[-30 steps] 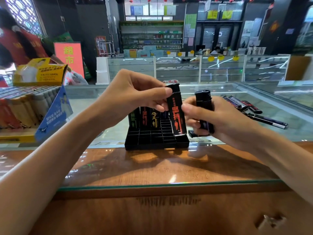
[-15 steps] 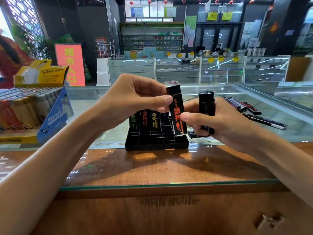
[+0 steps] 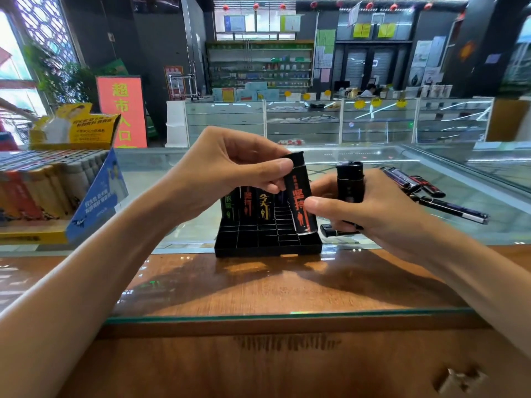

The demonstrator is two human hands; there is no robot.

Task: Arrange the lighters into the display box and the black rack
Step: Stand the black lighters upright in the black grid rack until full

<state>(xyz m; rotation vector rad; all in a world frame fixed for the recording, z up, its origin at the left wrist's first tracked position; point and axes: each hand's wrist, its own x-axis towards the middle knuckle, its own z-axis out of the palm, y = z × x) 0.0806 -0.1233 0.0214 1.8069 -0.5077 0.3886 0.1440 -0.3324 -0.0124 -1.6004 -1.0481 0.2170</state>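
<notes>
A black rack (image 3: 267, 244) with a grid of slots stands on the counter, three printed lighters (image 3: 248, 203) upright in its back row. My left hand (image 3: 230, 170) pinches the top of a black lighter with red print (image 3: 300, 196), held tilted just above the rack's right side. My right hand (image 3: 362, 214) touches that lighter's lower part with the thumb and grips a second black lighter (image 3: 350, 182) upright in its fingers. Another lighter (image 3: 330, 231) lies on the glass under my right hand. The display box (image 3: 94, 196) of lighters stands at the far left.
Several loose lighters (image 3: 416, 182) and a pen-like black stick (image 3: 454, 211) lie on the glass counter (image 3: 359, 156) to the right. A yellow box (image 3: 74, 127) sits behind the display box. The wooden counter front (image 3: 258, 282) lies under a glass sheet.
Both hands and their lighters have barely moved; the red-print lighter has stayed just over the rack's right side while the view shifted slightly.
</notes>
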